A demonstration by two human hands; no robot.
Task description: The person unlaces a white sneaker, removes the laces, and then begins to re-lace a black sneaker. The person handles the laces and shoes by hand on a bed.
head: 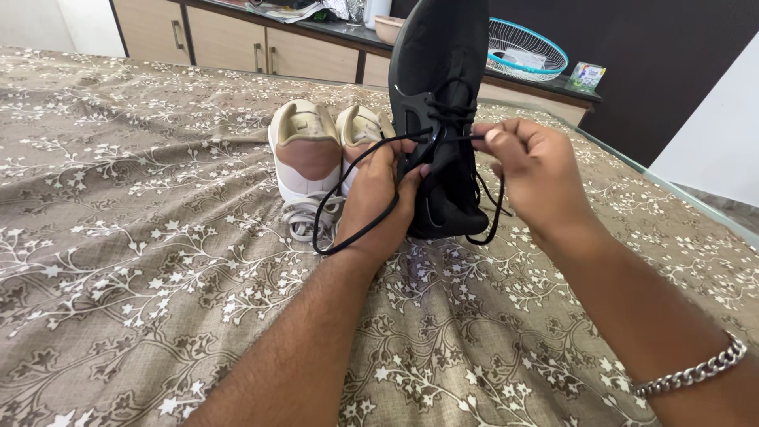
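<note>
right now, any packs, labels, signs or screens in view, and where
small box: on the dark counter at the far right, beside the basket; squat carton, green and white with coloured patches.
papers: on the counter at the top, left of the shoe; a loose printed pile, too blurred to tell more.
No signs or screens show.

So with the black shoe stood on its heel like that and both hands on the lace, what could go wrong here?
The black shoe stands upright on the soft bedspread, steadied only by the left hand; it might tip. The right hand pinches just the lace tip, which could slip out. The slack loop may snag the pale sneakers alongside.
</note>
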